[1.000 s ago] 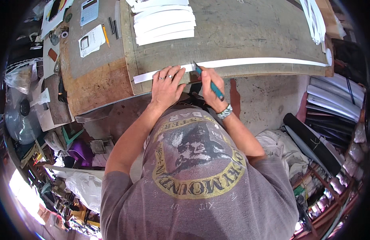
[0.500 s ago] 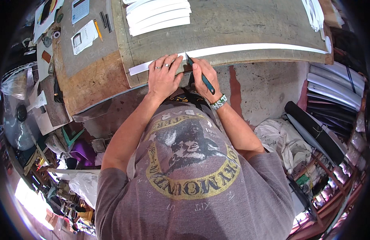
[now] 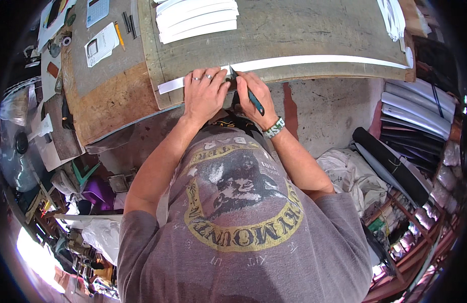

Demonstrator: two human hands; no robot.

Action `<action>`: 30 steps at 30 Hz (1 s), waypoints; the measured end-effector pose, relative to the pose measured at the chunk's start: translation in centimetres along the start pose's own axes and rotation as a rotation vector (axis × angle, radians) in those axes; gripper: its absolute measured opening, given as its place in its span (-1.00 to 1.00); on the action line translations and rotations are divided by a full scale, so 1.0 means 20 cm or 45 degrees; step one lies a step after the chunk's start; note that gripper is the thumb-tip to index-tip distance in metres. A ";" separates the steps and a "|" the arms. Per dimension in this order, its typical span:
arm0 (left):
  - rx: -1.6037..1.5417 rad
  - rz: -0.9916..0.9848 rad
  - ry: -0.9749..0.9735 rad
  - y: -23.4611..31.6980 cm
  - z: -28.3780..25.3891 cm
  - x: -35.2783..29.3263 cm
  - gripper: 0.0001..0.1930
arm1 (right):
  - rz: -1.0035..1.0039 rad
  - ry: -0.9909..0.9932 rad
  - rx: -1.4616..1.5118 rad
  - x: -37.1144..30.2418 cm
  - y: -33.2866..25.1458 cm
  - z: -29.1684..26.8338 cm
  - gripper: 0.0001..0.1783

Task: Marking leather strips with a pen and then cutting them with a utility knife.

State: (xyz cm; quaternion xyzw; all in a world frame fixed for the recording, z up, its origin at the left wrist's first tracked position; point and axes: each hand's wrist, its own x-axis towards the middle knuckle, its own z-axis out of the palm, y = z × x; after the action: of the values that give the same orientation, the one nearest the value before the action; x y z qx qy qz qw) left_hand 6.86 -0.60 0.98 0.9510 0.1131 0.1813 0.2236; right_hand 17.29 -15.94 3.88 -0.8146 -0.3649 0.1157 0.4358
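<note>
Head cam: we've got our R hand closer to our L hand vs a sec ago, so the knife tip's at the white strip, tabletop front edge. L fingers slightly spread, pressing; R fingers grip the knife.

This is a workshop. A scuffed grey-brown worktable spans the upper frame, with a stack of flat white strips on it and a slim teal-and-black knife held at its edge. A yellow pencil and pale blue calculator lie upper left. Silvery rolls of sheet material and a thick black roll sit at right.
</note>
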 end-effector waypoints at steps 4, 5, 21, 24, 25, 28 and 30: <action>-0.030 -0.012 0.052 -0.03 0.02 0.07 -0.80 | 0.001 -0.025 -0.028 0.03 -0.04 0.00 -0.73; -0.039 -0.007 0.046 -0.04 0.03 0.08 -0.81 | 0.024 -0.033 -0.046 0.03 -0.05 0.00 -0.73; -0.144 -0.061 0.072 -0.05 0.05 0.09 -0.89 | 0.010 -0.075 -0.052 0.07 -0.04 -0.01 -0.80; -0.156 -0.047 0.076 -0.06 0.05 0.11 -0.89 | -0.021 -0.008 -0.044 0.04 -0.03 0.01 -0.81; -0.158 -0.030 0.096 -0.05 0.05 0.12 -0.89 | -0.018 -0.008 -0.044 0.04 -0.01 0.02 -0.81; -0.144 -0.034 0.095 -0.06 0.04 0.10 -0.89 | -0.028 -0.044 -0.011 0.07 0.01 0.02 -0.79; -0.125 -0.059 0.078 -0.05 0.05 0.09 -0.89 | -0.014 -0.043 -0.037 0.04 -0.02 0.01 -0.81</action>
State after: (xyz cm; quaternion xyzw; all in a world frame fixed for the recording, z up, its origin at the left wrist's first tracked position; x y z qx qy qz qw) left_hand 8.77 0.49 0.17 0.9301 0.1328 0.2103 0.2704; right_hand 17.51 -15.19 4.22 -0.8167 -0.3783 0.1217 0.4185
